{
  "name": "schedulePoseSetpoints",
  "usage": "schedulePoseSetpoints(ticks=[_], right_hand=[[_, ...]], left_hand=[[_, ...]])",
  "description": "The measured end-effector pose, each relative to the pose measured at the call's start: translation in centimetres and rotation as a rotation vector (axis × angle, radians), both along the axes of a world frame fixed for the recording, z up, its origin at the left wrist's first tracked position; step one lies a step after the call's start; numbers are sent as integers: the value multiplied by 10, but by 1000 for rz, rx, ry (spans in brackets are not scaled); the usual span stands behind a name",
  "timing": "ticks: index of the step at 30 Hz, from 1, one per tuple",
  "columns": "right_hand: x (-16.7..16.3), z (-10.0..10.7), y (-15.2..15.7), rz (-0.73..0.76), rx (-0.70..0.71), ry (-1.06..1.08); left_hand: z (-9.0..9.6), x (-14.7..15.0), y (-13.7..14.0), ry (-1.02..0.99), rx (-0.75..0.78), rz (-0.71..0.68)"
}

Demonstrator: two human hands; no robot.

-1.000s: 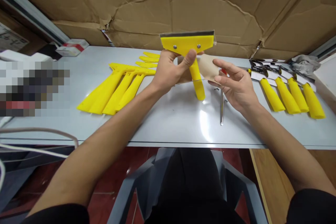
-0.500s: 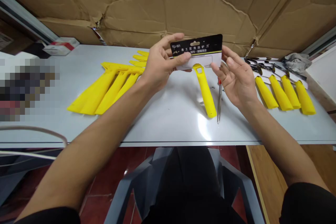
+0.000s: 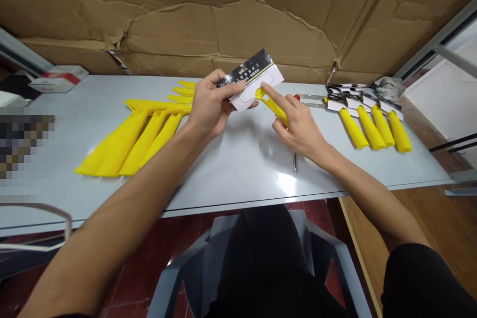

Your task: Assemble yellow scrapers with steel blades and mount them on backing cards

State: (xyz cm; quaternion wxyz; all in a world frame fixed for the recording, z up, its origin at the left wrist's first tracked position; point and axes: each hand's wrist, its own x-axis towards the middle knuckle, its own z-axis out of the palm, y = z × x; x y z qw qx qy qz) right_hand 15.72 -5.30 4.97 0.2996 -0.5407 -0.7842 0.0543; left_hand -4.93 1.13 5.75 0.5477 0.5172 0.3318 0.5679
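Observation:
My left hand [image 3: 210, 104] is closed, pinching the left end of a black-and-white printed card [image 3: 257, 79] between thumb and fingers. The card is tilted, its right end raised, and it covers the head of a yellow scraper handle [image 3: 276, 109]. My right hand [image 3: 301, 129] is wrapped about that handle from the right, its index finger stretched onto the spot where handle and card meet. Its lower fingers are partly hidden. Beneath this hand a screwdriver shaft [image 3: 294, 164] shows on the table, mostly covered.
Yellow handles [image 3: 149, 134] lie in a row at left, with more yellow pieces [image 3: 182, 90] behind. Several carded yellow scrapers [image 3: 376, 126] lie at right, near a grey cloth [image 3: 389, 88]. A red-and-white box [image 3: 59, 78] stands back left. Cardboard [image 3: 179, 30] lines the table's rear.
My right hand has gone from open beside the card to closed on the yellow handle. The card has tilted, right end up, and the handle has swung rightward. The view has shifted.

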Motion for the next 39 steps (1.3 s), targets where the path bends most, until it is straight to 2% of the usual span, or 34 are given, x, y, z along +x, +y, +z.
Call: schedulePoseSetpoints(ticks=[2, 4, 5, 7, 8, 9, 11, 14, 16, 20, 25, 33, 35, 37, 39], right_hand=[[16, 12, -6, -30, 14, 15], [51, 28, -14, -107, 52, 97], [76, 36, -18, -202, 59, 132], [133, 49, -25, -562, 69, 136], [163, 53, -27, -728, 29, 76], [191, 54, -28, -849, -40, -13], [238, 49, -28, -995, -157, -143], [275, 27, -21, -1054, -357, -302], [281, 12, -14, -1059, -412, -336], [288, -6, -3, -1149, -420, -358], [315, -13, 0, -1137, -355, -463], [341, -18, -5, -1027, -376, -403], [333, -18, -5, -1054, -263, -376], [314, -13, -7, -1074, -64, -326], [284, -5, -12, -983, 128, -264]], left_hand=[[2, 0, -1, 6, -28, -55], [1, -1, 0, 11, -46, -104], [-1, -1, 0, 14, -53, -117], [-6, -1, 1, 31, -80, -119], [-8, -1, 2, 47, -100, -112], [-10, -1, 2, 66, -121, -109], [-13, 0, 2, 104, -153, -107], [-14, 0, 0, 147, -167, -106], [-14, 1, 0, 177, -174, -103], [-15, 1, 2, 219, -189, -120], [-15, 0, 2, 264, -181, -107], [-16, 0, 0, 274, -187, -110], [-15, 1, 0, 278, -184, -109], [-14, 1, 1, 289, -185, -102], [-13, 0, 2, 299, -179, -90]])
